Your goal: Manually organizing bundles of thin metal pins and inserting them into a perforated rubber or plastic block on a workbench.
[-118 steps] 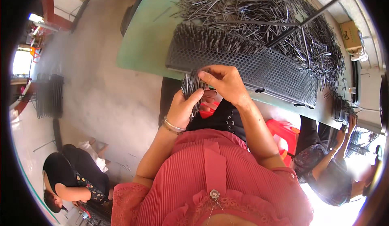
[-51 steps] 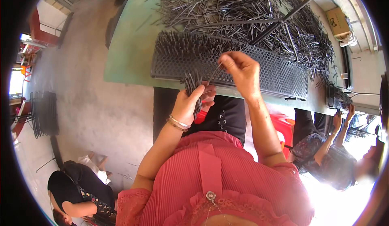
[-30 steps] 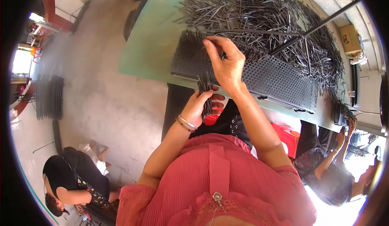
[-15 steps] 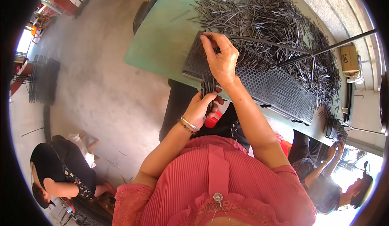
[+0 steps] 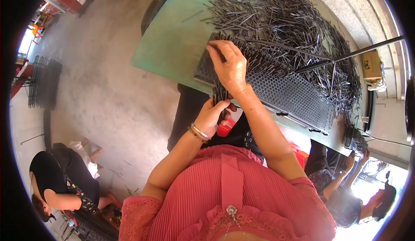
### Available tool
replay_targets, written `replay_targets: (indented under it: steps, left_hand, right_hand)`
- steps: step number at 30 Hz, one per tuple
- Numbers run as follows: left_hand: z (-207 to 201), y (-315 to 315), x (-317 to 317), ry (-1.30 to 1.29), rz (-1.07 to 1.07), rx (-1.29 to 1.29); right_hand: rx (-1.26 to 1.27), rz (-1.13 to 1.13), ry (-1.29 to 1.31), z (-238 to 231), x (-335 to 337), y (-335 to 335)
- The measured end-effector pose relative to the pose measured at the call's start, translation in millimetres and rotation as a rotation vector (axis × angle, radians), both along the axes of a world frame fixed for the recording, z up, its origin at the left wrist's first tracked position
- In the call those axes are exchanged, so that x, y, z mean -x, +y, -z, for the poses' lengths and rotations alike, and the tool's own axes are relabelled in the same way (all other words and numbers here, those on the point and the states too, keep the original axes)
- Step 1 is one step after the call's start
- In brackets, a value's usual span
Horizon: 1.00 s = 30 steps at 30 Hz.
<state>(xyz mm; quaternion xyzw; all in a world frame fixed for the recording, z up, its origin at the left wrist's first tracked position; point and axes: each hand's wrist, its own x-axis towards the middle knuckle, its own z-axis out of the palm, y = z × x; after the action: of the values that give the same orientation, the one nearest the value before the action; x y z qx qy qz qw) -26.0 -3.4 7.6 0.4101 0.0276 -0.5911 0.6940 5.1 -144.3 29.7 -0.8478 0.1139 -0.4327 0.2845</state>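
Observation:
My left hand (image 5: 213,113) is closed around a bundle of thin black strips (image 5: 220,95), held upright by the table's near edge. Above the left end of a black perforated tray (image 5: 294,93) is my right hand (image 5: 231,67), thumb and forefinger pinched together. Whatever sits in that pinch is too small to make out. The tray is full of small holes, and a dense row of strips (image 5: 263,61) stands in its far part. Part of the tray's left end is hidden by my right hand.
A large heap of loose black strips (image 5: 281,12) covers the far side of the green table (image 5: 168,46). A black metal rod frame (image 5: 350,51) crosses on the right, near a cardboard box (image 5: 372,66). One person (image 5: 346,202) works at right, another (image 5: 65,185) at lower left.
My right hand has shifted slightly left and nearer to me over the tray's left end. My left hand still grips the bundle in nearly the same place.

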Motion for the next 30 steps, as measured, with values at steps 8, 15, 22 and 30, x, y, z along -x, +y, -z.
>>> replay_targets:
  steps: [8,15,22,30]
  left_hand:
    - [-0.8,-0.6,-0.1,-0.014,0.005,0.002]
    - [3.7,2.6,-2.4,-0.036,-0.001,0.085]
    - [-3.4,2.7,-9.8,-0.06,-0.031,-0.004]
    - [-6.9,11.7,-14.0,-0.085,-0.065,0.077]
  right_hand:
    - [-0.031,-0.033,0.093,-5.3,3.7,-3.4]
    - [0.071,-0.144,0.012,-1.4,2.9,-4.2]
    - [0.159,-0.183,0.106,-0.3,-2.7,-11.7]
    - [-0.078,-0.127,0.125,-31.0,21.0,-7.0]
